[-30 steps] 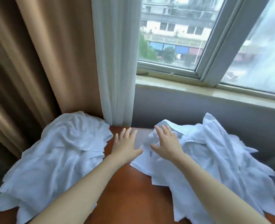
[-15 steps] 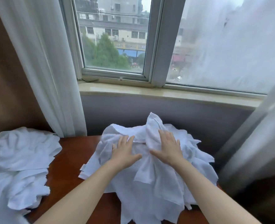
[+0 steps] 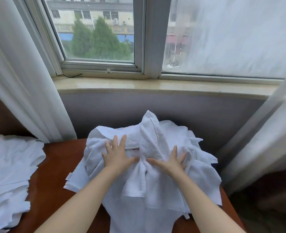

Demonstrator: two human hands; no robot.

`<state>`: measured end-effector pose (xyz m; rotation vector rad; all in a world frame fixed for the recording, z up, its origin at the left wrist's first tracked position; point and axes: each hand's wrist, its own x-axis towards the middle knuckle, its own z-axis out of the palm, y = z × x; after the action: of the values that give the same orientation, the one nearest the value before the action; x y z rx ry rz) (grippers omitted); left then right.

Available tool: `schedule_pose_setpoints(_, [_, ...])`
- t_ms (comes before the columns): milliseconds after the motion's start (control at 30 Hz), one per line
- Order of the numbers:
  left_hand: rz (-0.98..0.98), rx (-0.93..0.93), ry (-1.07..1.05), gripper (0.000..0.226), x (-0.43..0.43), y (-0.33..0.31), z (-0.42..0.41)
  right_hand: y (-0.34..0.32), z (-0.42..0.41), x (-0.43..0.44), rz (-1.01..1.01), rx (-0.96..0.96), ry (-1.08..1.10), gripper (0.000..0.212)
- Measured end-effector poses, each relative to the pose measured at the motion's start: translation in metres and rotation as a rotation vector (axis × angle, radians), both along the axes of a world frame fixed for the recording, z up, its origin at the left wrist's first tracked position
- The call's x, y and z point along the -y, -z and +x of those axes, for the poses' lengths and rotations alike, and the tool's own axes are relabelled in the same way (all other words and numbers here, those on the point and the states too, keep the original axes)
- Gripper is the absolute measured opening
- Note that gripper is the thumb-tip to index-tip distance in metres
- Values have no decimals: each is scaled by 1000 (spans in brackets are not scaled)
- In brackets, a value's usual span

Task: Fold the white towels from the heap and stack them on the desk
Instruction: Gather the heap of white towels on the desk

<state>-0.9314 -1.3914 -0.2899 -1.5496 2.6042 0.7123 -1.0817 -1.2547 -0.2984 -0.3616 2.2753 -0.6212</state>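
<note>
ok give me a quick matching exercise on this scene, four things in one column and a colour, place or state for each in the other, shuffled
1 left hand
2 second towel pile
3 desk
4 window sill

a reddish-brown
b beige and glossy
c flat on the towel heap, fingers spread
d at the desk's left side, untouched

Pairs: 1-c, 2-d, 3-a, 4-b

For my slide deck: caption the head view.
Left hand and right hand rest flat on the towel heap on the desk.
</note>
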Motion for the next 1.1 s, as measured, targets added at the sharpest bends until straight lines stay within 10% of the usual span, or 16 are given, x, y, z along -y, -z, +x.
schedule_pose_setpoints(333, [10,1,-82,124,15,14,-7,26,-3,6,-75,-7,18,147])
schedule_pose_setpoints(600, [194,-378,-185,39,0,-1,4,5,2,-1,-274,-14,11,143])
schedule_pose_setpoints(767, [415,-779,-405,42,-10,-31,19,-39,18,5,-564,10,44,131])
schedule_pose_setpoints(1100, [187,-1082,-426,29,19,-112,132,-122,109,62,-871,-43,-196,84])
